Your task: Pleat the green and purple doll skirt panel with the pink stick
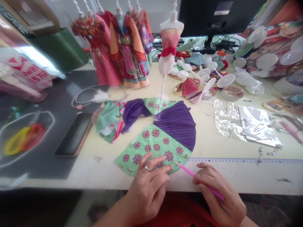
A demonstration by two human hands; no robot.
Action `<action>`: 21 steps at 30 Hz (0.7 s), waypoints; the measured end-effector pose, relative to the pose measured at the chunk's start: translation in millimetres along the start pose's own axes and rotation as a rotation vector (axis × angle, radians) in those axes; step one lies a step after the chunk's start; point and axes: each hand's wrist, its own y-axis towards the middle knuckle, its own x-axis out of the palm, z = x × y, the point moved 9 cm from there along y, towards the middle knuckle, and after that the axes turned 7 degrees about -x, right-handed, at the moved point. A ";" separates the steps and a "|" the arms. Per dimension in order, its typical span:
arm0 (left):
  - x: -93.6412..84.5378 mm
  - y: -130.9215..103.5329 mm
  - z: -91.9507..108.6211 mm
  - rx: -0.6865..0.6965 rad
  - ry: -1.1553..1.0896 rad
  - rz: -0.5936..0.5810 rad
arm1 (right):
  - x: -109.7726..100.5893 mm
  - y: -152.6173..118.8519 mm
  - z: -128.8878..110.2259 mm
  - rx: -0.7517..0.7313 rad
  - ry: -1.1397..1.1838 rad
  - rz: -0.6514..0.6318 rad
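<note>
Spread on the table is a round fabric piece with green flowered panels [151, 143] and purple striped panels [177, 123]. My left hand [151, 183] rests on the lower green panel with its fingers apart, a ring on one of them. A pink pen-like stick [187, 170] is pinched in my right hand [217, 192], to the right of the fabric; its tip points at a flower near the panel's lower right edge. Whether anything sits on the tip is too small to tell.
A white dress form [165, 61] and dressed figures [127, 50] stand behind the fabric. A phone [74, 135] and scissors [23, 138] lie left. Clear packets [229, 121], a ruler [213, 160] and small chains [260, 154] are right.
</note>
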 end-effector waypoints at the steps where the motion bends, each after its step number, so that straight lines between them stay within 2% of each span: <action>1: -3.0 0.8 -3.7 -0.030 -0.038 0.009 | -0.2 -0.8 0.4 0.001 0.002 0.003; 5: -13.0 4.1 -20.8 -0.192 -0.257 0.064 | -0.8 -3.5 1.8 0.013 -0.002 0.016; 7: -10.2 2.8 -38.2 -0.402 -0.457 0.078 | -0.7 -3.7 1.6 0.017 0.001 0.021; 10: 4.6 -8.5 -60.5 -0.764 -0.729 0.083 | -1.0 -0.5 -1.7 0.006 0.015 0.031; 12: 10.6 -14.3 -65.1 -0.891 -0.861 0.116 | -1.6 4.7 -5.7 -0.006 0.016 0.033; 21: 11.4 -8.2 -69.1 -0.946 -1.115 0.214 | -0.1 32.5 -26.5 -0.108 -0.012 0.026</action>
